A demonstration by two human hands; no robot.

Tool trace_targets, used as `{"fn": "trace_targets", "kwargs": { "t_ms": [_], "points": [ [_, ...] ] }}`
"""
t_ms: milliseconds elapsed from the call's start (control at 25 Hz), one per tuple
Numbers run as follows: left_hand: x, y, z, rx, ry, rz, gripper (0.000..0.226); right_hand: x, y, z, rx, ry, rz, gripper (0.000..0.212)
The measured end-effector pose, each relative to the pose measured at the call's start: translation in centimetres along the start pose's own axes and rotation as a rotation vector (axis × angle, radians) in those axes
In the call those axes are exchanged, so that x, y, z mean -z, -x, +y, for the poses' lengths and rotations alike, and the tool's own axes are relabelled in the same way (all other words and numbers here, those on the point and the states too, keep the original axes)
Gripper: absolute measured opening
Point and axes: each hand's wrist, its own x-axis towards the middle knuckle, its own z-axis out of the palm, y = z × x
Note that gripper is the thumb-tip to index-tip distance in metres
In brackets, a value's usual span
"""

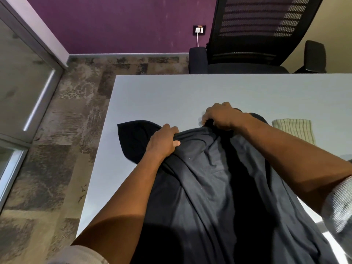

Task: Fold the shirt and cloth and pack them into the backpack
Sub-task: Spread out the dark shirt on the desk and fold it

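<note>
My left hand (163,142) and right hand (221,117) both pinch the black shirt (209,178) mid-frame; I'd tension evenly (sleeve flopped left) before lowering.

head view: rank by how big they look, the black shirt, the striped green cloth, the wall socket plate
1. Black shirt, largest by far.
2. Striped green cloth.
3. Black wall socket plate, smallest, though it is farthest from the camera.
</note>
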Motion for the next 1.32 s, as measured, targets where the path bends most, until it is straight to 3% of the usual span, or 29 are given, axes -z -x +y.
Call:
{"fn": "trace_targets", "kwargs": {
  "t_ms": [160, 320, 400, 520, 640, 720, 800, 880, 960, 1080, 1240, 1320],
  "points": [
    [-0.6, 2.0, -0.8, -0.062, 0.079, 0.134, 0.014, -0.9, -0.1, 0.4, -0.146, -0.068, -0.021, 0.022],
    [0.0, 3.3, -1.0, -0.127, 0.095, 0.205, 0.009, -1.0, 0.6, -0.4, -0.111, 0.077, 0.296, 0.01],
    [0.6, 3.8, -1.1, -0.142, 0.095, 0.225, 0.008, 0.1, 1.3, -0.7, -0.215, 0.008, 0.444, 0.022],
    [1.4, 4.4, -1.5, -0.143, 0.075, 0.241, 0.011, 0.8, 1.8, 0.2, -0.447, -0.043, 0.627, 0.012],
    [1.8, 5.3, -1.9, -0.116, 0.066, 0.258, 0.013, 1.3, 2.7, 2.1, -0.721, -0.138, 0.696, 0.03],
    [1.8, 5.4, -1.9, -0.099, 0.087, 0.288, 0.018, 1.4, 3.7, 2.8, -0.799, -0.203, 0.65, 0.05],
    [1.6, 5.1, -1.4, -0.128, 0.207, 0.324, 0.037, 1.0, 4.2, 2.2, -0.686, -0.213, 0.628, 0.052],
    [1.2, 4.8, -0.8, -0.149, 0.351, 0.346, 0.065, -0.2, 4.3, 0.2, -0.447, -0.255, 0.659, 0.034],
    [0.9, 4.6, -0.6, -0.071, 0.416, 0.363, 0.077, -2.1, 4.5, -2.3, -0.264, -0.287, 0.691, 0.027],
    [0.6, 5.3, -2.0, 0.051, 0.35, 0.441, 0.067, -4.5, 5.3, -5.9, -0.127, -0.35, 0.775, 0.024],
    [-1.6, 10.1, -3.4, 0.219, 0.165, 0.649, 0.034, -6.9, 6.6, -11.1, 0.042, -0.442, 0.801, 0.01],
    [-4.0, 14.2, -3.4, 0.238, 0.161, 0.619, 0.034, -7.7, 6.7, -13.9, 0.115, -0.439, 0.786, 0.011]
  ]
}}
